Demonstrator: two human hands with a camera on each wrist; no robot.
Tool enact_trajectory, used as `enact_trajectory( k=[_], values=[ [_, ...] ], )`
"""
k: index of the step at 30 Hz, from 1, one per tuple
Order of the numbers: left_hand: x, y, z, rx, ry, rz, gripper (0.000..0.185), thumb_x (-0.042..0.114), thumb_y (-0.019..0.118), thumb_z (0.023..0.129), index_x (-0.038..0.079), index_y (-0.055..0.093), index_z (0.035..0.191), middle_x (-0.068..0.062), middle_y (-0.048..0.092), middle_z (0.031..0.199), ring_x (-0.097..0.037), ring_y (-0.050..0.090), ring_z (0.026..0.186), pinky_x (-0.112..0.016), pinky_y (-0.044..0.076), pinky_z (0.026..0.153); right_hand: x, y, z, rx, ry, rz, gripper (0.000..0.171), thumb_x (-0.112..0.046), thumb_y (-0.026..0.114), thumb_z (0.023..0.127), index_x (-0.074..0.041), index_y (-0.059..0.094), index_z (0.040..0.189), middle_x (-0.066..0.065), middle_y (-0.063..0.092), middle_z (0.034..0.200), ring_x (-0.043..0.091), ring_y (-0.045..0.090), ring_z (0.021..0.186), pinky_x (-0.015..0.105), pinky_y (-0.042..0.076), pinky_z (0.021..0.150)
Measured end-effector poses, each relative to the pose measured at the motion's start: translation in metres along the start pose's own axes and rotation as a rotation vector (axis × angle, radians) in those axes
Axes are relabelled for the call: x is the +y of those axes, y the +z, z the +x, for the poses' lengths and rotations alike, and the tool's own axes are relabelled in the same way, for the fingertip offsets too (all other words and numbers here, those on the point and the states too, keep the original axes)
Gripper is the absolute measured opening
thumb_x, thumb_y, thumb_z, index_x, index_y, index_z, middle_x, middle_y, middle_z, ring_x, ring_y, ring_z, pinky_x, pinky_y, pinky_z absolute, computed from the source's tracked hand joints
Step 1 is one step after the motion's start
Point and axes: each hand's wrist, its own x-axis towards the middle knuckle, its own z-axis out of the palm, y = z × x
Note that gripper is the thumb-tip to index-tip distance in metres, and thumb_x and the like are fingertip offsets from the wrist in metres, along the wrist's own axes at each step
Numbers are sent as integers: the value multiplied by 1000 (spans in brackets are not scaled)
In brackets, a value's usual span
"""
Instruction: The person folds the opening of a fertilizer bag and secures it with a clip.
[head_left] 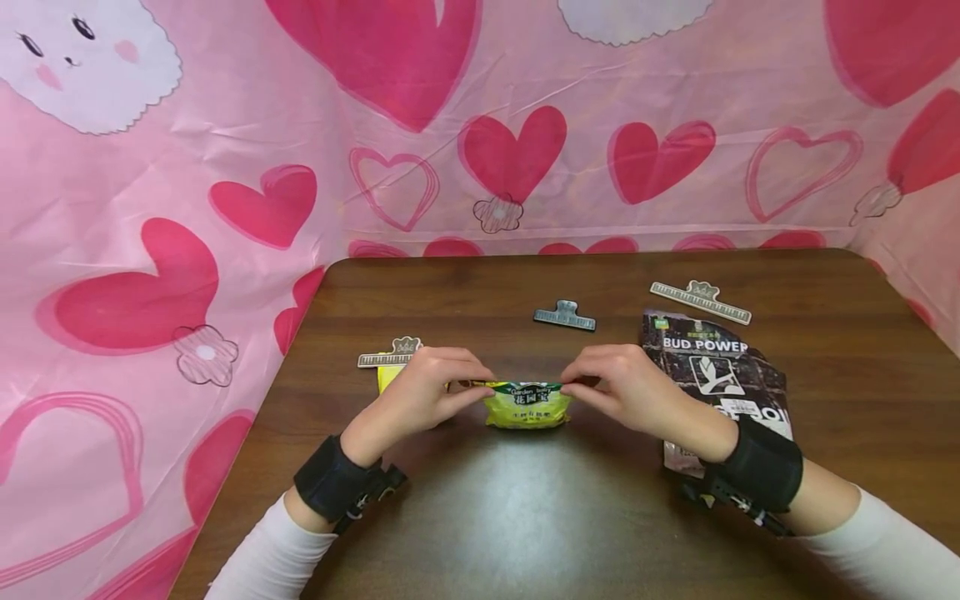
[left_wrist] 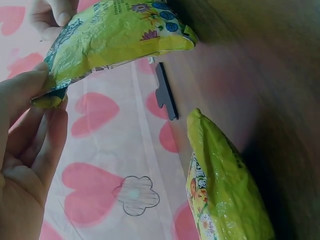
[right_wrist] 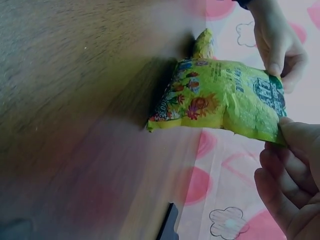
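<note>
A yellow-green packet [head_left: 528, 408] printed "Garden baby" stands upright on the table between both hands. My left hand [head_left: 427, 387] pinches its top left corner between thumb and fingers. At the top right corner, my right hand [head_left: 626, 387] pinches it the same way. Flower pictures show on the packet's front [right_wrist: 200, 97] in the right wrist view. Behind my left hand is a second yellow packet [head_left: 387, 377], partly hidden, with a pale clip [head_left: 382, 360] at its top; in the left wrist view this packet [left_wrist: 225, 185] appears lower right.
A dark clip [head_left: 566, 317] lies on the brown table [head_left: 465, 292] beyond the packet. At the right, a black "BUD POWER" bag [head_left: 712, 367] lies partly under my right forearm, with a pale clip [head_left: 701, 300] just beyond it. Pink heart-patterned cloth [head_left: 525, 83] hangs behind the table and at the left.
</note>
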Motion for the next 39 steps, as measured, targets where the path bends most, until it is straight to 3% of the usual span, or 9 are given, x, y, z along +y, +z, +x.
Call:
enact_trajectory(
  k=[8,14,23,31,39],
  values=[
    [-3,0,-1,15,24,-1,17,11,82,80,11,79,96,1,76,89,-8,70,81,-23,56,72,3,-2,-4,-3,-9,28,10,-7,77,83,-14,76,91,-6,71,82,-2,61,71,20,50,59],
    [-2,-1,-2,25,19,-6,17,10,83,79,10,80,95,1,76,85,-5,68,74,-17,52,63,2,-1,-2,6,-28,14,6,-9,75,87,-14,76,90,-5,72,82,-1,63,71,15,49,62],
    [-1,0,0,35,15,-15,17,7,83,78,7,80,94,-2,76,82,-5,67,66,-20,50,54,2,-2,-1,21,-50,-18,2,-11,74,88,-10,76,87,-5,73,81,2,65,69,19,51,61],
    [0,4,3,43,-4,16,9,8,80,81,8,80,91,0,75,77,-2,62,63,-14,48,58,3,-6,1,2,-71,-24,15,-1,80,78,-12,76,87,-5,73,80,1,64,67,19,51,58],
    [-2,7,3,45,-9,5,9,5,79,82,7,80,91,-2,75,79,-5,64,65,-27,54,57,13,-15,10,-77,-34,57,8,-11,79,82,-16,78,87,-6,74,80,-4,62,66,18,50,56]
  ],
)
